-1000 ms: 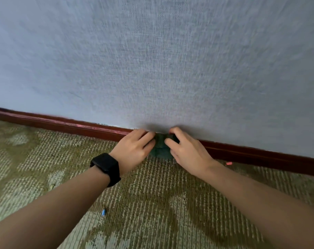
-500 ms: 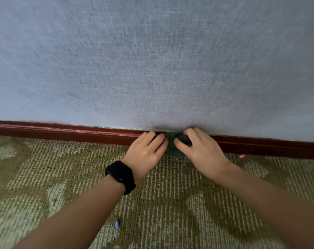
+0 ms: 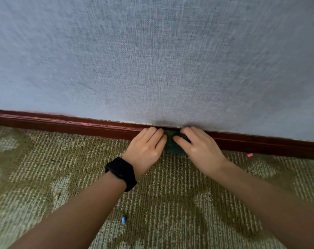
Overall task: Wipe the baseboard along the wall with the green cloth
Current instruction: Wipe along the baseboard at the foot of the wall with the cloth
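The green cloth (image 3: 173,147) is pressed against the baseboard (image 3: 80,125) at the carpeted floor's far edge. It is flanked and pinned by the left hand (image 3: 145,148) and right hand (image 3: 200,150), fingers nearly straight and not curled round it, presumably so that firm, even pressure can be applied.

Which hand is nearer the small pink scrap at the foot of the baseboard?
Right. The right hand lies left of the pink scrap; the left hand is farther left, beyond the green cloth.
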Demonstrator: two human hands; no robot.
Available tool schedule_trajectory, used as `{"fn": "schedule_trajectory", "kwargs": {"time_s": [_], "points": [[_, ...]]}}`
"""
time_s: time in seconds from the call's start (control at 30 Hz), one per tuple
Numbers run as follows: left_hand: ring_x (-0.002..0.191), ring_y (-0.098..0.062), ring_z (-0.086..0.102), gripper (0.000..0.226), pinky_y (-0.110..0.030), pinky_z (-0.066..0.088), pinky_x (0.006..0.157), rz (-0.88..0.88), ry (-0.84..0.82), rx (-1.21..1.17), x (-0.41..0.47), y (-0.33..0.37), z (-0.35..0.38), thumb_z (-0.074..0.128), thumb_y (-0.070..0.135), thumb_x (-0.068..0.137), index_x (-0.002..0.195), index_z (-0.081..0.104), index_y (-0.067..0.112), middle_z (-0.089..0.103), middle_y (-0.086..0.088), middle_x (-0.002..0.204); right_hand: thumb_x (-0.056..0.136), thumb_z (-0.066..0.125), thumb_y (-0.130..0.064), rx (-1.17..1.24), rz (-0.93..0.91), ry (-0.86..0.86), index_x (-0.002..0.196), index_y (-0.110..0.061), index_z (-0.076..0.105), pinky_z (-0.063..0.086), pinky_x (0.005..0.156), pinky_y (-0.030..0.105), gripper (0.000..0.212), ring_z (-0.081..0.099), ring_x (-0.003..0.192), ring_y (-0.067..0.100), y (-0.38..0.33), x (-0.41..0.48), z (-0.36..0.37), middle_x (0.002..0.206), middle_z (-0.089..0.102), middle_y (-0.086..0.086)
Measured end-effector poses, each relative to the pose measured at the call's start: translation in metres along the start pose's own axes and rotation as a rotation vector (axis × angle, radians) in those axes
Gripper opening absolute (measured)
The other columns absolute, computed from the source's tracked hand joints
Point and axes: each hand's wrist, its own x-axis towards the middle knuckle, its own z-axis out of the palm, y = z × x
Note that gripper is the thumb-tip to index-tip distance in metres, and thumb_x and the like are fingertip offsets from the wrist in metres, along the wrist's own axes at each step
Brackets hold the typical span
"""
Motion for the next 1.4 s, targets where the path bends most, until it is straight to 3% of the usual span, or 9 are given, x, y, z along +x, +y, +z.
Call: {"fn": "schedule_trajectory", "kwargs": {"time_s": [0.37, 0.6, 0.73, 0.83, 0.93, 1.0, 1.07, 1.2, 1.4], "points": [[0.063, -0.024, 0.062, 0.031, -0.029, 0.049, 0.059, 0.018, 0.0, -0.027, 0.014, 0.01, 0.002, 0.043, 0.0, 0.085, 0.077, 0.072, -0.002, 0.064, -0.012, 0.069, 0.045, 0.08, 0.015, -0.004, 0.152, -0.053, 0.084, 0.008, 0.07, 0.049, 0.045, 0.03, 0.042, 0.059, 0.056, 0.032, 0.006, -0.01, -0.006, 0.066, 0.057, 0.021], [0.067, -0.031, 0.059, 0.013, -0.035, 0.051, 0.059, -0.086, -0.124, 0.031, -0.025, -0.021, -0.009, 0.061, -0.005, 0.072, 0.08, 0.07, -0.008, 0.063, -0.018, 0.071, 0.045, 0.09, -0.011, 0.059, 0.076, -0.106, 0.086, -0.007, 0.073, 0.054, 0.06, 0.027, 0.045, 0.065, 0.07, 0.023, -0.036, 0.026, 0.001, 0.08, 0.066, 0.01], [0.076, -0.026, 0.044, 0.027, -0.034, 0.049, 0.059, -0.095, -0.062, 0.001, 0.0, 0.001, -0.006, 0.045, 0.001, 0.082, 0.085, 0.07, -0.008, 0.064, -0.018, 0.074, 0.061, 0.071, 0.008, 0.111, 0.135, -0.164, 0.1, 0.006, 0.066, 0.056, 0.071, 0.046, 0.039, 0.063, 0.084, 0.04, -0.007, 0.004, -0.013, 0.093, 0.063, 0.026], [0.067, -0.029, 0.06, 0.026, -0.033, 0.051, 0.06, 0.021, -0.04, 0.01, 0.02, 0.012, -0.002, 0.046, 0.0, 0.083, 0.081, 0.071, -0.007, 0.064, -0.017, 0.072, 0.079, 0.043, -0.009, 0.114, 0.153, -0.192, 0.105, 0.005, 0.063, 0.054, 0.07, 0.042, 0.036, 0.06, 0.084, 0.038, 0.012, -0.009, -0.022, 0.095, 0.06, 0.024], [0.064, -0.029, 0.063, 0.026, -0.033, 0.051, 0.06, 0.087, -0.103, 0.049, 0.019, 0.004, -0.005, 0.046, -0.002, 0.084, 0.081, 0.071, -0.006, 0.065, -0.016, 0.071, 0.07, 0.071, 0.001, 0.101, 0.193, -0.181, 0.098, 0.005, 0.065, 0.053, 0.061, 0.037, 0.029, 0.061, 0.074, 0.037, 0.01, -0.009, -0.019, 0.086, 0.061, 0.022], [0.065, -0.028, 0.063, 0.026, -0.033, 0.053, 0.061, 0.107, -0.157, 0.092, 0.011, -0.008, -0.01, 0.045, -0.002, 0.083, 0.081, 0.071, -0.006, 0.065, -0.017, 0.073, 0.078, 0.071, -0.009, 0.208, 0.224, -0.12, 0.1, 0.001, 0.063, 0.049, 0.068, 0.033, 0.026, 0.06, 0.081, 0.033, 0.002, 0.001, -0.009, 0.087, 0.061, 0.009], [0.066, -0.029, 0.064, 0.029, -0.034, 0.054, 0.061, 0.091, -0.219, 0.132, 0.002, -0.021, -0.02, 0.043, -0.001, 0.082, 0.081, 0.071, -0.008, 0.065, -0.018, 0.073, 0.095, 0.046, -0.028, 0.302, 0.271, -0.09, 0.11, -0.007, 0.056, 0.033, 0.079, 0.026, 0.028, 0.051, 0.097, 0.025, -0.012, 0.016, 0.001, 0.084, 0.048, -0.015], [0.063, -0.03, 0.062, 0.031, -0.034, 0.052, 0.057, 0.041, -0.286, 0.176, -0.007, -0.036, -0.033, 0.041, 0.002, 0.082, 0.077, 0.07, -0.008, 0.062, -0.019, 0.07, 0.089, 0.058, -0.024, 0.267, 0.212, -0.146, 0.12, -0.012, 0.054, 0.038, 0.084, 0.024, 0.033, 0.053, 0.099, 0.022, -0.036, 0.03, 0.005, 0.113, 0.055, 0.007], [0.064, -0.029, 0.063, 0.031, -0.033, 0.052, 0.061, 0.05, -0.173, 0.121, 0.008, -0.008, -0.017, 0.04, 0.0, 0.082, 0.077, 0.07, -0.006, 0.063, -0.016, 0.071, 0.082, 0.066, -0.022, 0.095, 0.165, -0.226, 0.113, -0.008, 0.06, 0.039, 0.075, 0.026, 0.035, 0.055, 0.088, 0.025, -0.002, 0.009, -0.011, 0.102, 0.058, 0.014]]}}
